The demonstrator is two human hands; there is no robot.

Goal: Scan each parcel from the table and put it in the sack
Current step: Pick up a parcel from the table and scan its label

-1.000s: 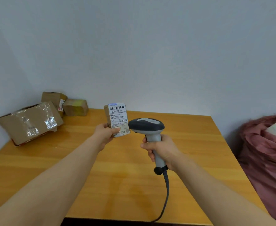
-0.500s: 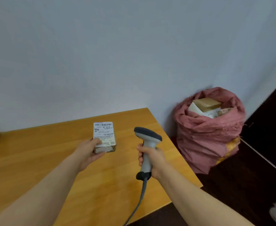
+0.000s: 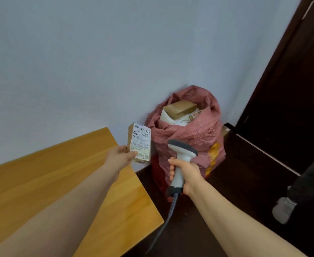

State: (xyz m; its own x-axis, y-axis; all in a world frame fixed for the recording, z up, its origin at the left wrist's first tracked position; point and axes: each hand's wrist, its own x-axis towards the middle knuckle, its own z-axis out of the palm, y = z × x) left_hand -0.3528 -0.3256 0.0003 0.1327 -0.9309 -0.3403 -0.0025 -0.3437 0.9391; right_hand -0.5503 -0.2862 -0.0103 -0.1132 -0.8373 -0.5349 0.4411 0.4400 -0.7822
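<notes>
My left hand (image 3: pixel 120 157) pinches a small brown parcel (image 3: pixel 139 142) by its lower end, white barcode label facing me, held upright past the table's right corner and just left of the sack. My right hand (image 3: pixel 185 173) grips the handle of a grey barcode scanner (image 3: pixel 181 158), head up, its cable hanging down. The pink woven sack (image 3: pixel 191 132) stands open on the floor against the wall. A brown box (image 3: pixel 180 108) and white packets lie at its top.
The wooden table (image 3: pixel 63 179) fills the lower left, its right corner under my left wrist. Dark floor lies around the sack. A dark door (image 3: pixel 289 75) stands at right. A small box (image 3: pixel 225 130) sits behind the sack. Someone's grey shoe (image 3: pixel 284 210) is at far right.
My view has swung right, from the table to the sack. My left hand has carried the parcel rightward off the table toward the sack. The scanner hand moved along with it.
</notes>
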